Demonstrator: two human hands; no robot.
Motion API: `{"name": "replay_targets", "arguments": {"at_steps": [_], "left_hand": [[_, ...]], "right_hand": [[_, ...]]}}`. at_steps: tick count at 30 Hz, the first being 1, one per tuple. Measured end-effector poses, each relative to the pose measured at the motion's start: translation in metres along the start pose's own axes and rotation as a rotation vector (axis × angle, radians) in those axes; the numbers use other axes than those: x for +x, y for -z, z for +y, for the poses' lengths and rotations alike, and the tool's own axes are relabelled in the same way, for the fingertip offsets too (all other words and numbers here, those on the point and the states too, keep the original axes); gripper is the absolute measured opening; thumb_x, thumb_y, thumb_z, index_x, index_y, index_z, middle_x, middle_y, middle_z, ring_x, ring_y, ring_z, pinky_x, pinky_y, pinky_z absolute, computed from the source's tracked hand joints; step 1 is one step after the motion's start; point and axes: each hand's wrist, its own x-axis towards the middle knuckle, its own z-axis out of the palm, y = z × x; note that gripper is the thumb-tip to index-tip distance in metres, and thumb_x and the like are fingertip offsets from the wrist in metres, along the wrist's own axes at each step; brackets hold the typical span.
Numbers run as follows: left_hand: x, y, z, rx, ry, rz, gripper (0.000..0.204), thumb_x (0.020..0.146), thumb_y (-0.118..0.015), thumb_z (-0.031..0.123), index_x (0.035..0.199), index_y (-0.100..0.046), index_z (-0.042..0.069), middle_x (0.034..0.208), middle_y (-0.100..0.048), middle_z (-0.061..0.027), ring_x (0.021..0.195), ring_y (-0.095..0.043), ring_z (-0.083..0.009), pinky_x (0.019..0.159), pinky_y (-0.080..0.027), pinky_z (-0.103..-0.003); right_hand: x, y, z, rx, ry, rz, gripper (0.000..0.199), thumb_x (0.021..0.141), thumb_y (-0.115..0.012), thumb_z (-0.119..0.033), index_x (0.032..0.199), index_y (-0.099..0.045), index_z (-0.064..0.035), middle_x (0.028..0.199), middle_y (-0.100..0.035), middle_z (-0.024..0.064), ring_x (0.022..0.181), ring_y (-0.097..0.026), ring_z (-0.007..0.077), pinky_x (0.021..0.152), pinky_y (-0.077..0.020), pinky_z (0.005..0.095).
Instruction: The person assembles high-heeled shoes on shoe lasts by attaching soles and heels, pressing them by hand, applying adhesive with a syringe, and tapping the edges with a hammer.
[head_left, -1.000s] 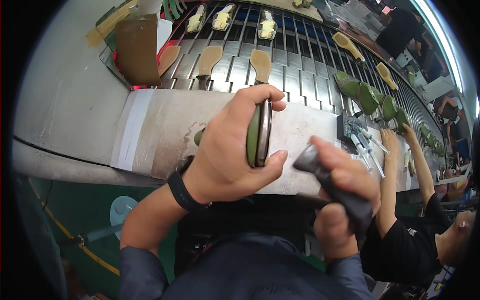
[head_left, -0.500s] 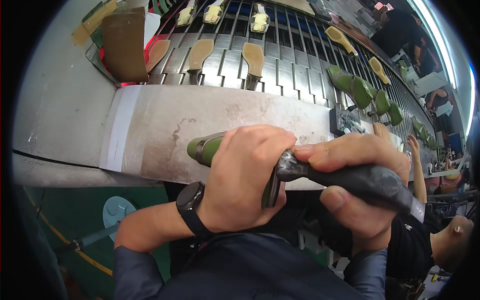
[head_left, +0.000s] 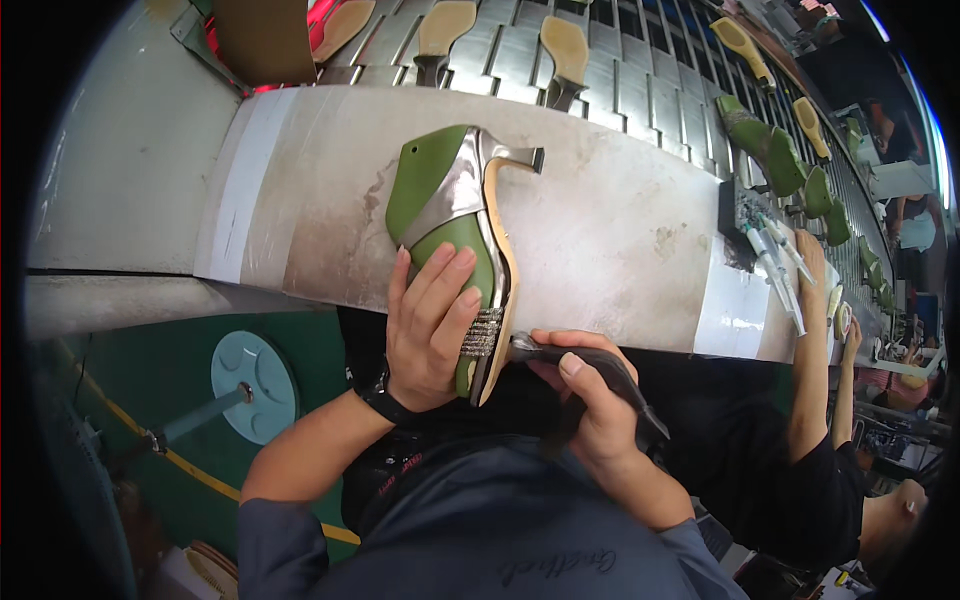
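My left hand (head_left: pixel 428 325) lies over a green shoe last (head_left: pixel 430 190) that wears a silver high-heel sandal upper with a tan sole edge and a studded toe strap (head_left: pixel 483 333). The shoe rests on its side at the near edge of the grey workbench (head_left: pixel 610 220), heel pointing away from me. My right hand (head_left: pixel 590 400) grips a dark curved hand tool (head_left: pixel 580 360), and the tool's tip touches the sole near the toe.
A metal slatted conveyor (head_left: pixel 620 80) behind the bench carries tan soles and green lasts. Syringe-like applicators (head_left: pixel 775 265) lie at the bench's right end. A co-worker's arm (head_left: pixel 815 350) reaches in on the right. A round pale-blue stool base (head_left: pixel 255 372) stands on the green floor.
The shoe was held up in my left hand, then brought down; now it lies flat on the bench edge with its heel stretched away and the tool's tip at the toe.
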Motion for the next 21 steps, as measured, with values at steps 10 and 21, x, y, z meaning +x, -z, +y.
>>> {"name": "replay_targets", "arguments": {"at_steps": [10,21], "left_hand": [[-0.007,0.006,-0.008,0.012,-0.001,-0.051,0.055,0.097,-0.075,0.03,0.139,-0.046,0.009,0.145,-0.056,-0.023,0.136,-0.057,-0.0426,0.122,-0.032,-0.067],[-0.003,0.007,-0.002,-0.04,0.094,0.002,0.037,0.1,-0.067,0.015,0.135,-0.053,0.013,0.143,-0.062,-0.0141,0.134,-0.061,-0.0337,0.123,-0.034,-0.065]], "right_hand": [[0.023,-0.013,-0.007,-0.04,0.208,-0.174,0.028,0.096,-0.064,-0.002,0.122,-0.065,0.0091,0.126,-0.073,0.0272,0.119,-0.071,0.0303,0.11,-0.0514,0.0405],[0.079,-0.048,-0.113,-0.731,0.118,-0.574,0.022,0.088,-0.077,-0.003,0.109,-0.075,0.0033,0.106,-0.08,0.0163,0.096,-0.078,0.0202,0.088,-0.0605,0.0328]]}}
